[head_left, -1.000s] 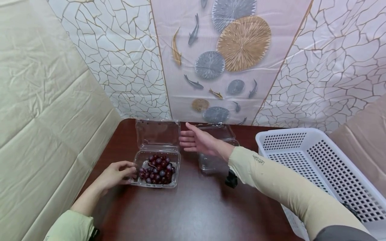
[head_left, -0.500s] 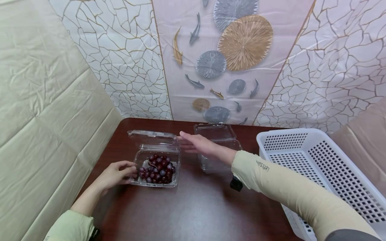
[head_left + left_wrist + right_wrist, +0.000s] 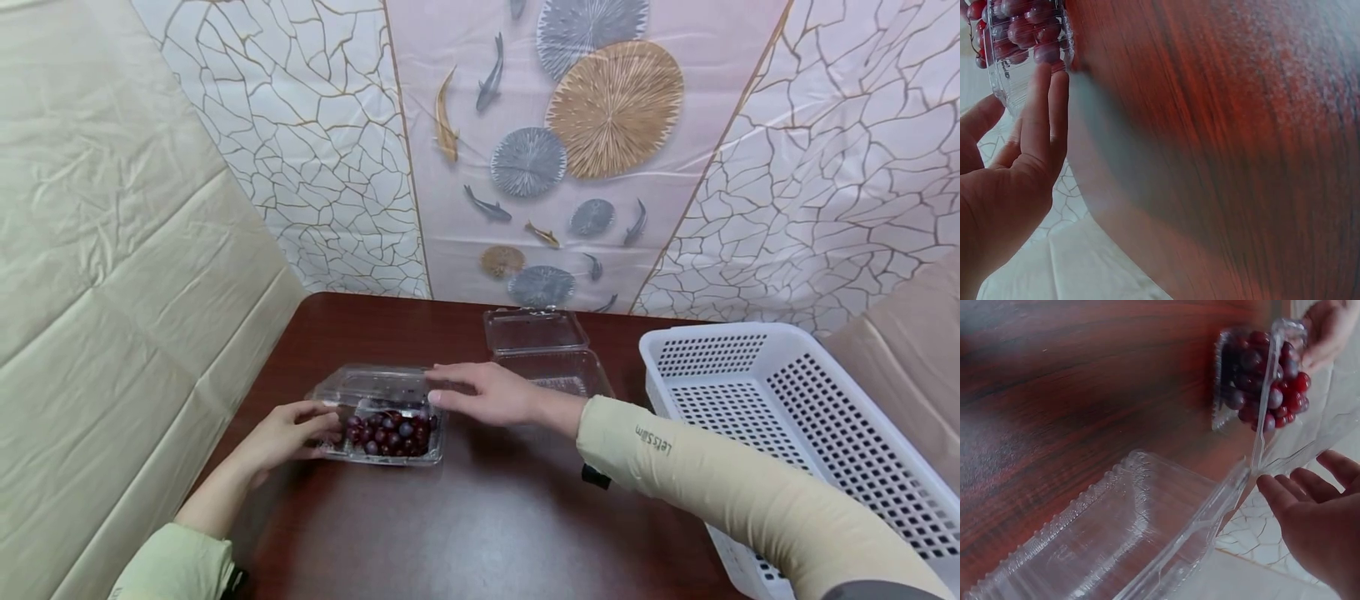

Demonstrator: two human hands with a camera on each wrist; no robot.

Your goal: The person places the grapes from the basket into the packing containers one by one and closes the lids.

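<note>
A clear hinged clamshell (image 3: 358,457) holds a bunch of dark red grapes (image 3: 390,432) on the left of the table. Its lid (image 3: 378,382) leans over the grapes, partly lowered. My left hand (image 3: 288,437) is at the box's left side, its nearly straight fingers touching the side wall and its thumb near the rim (image 3: 999,84). At the lid's right edge, my right hand (image 3: 491,393) touches it with extended fingers; the right wrist view shows these fingers (image 3: 1275,490) against the clear plastic.
A second clear clamshell (image 3: 536,331) stands with its lid up behind my right forearm, no fruit visible inside. On the right sits a white perforated basket (image 3: 652,367). Patterned cloth (image 3: 337,167) hangs behind the dark wooden table (image 3: 465,525).
The grape box's lid has swung from upright down toward the grapes. My right hand has moved down and nearer with it, turning palm downward. The left hand stays put.
</note>
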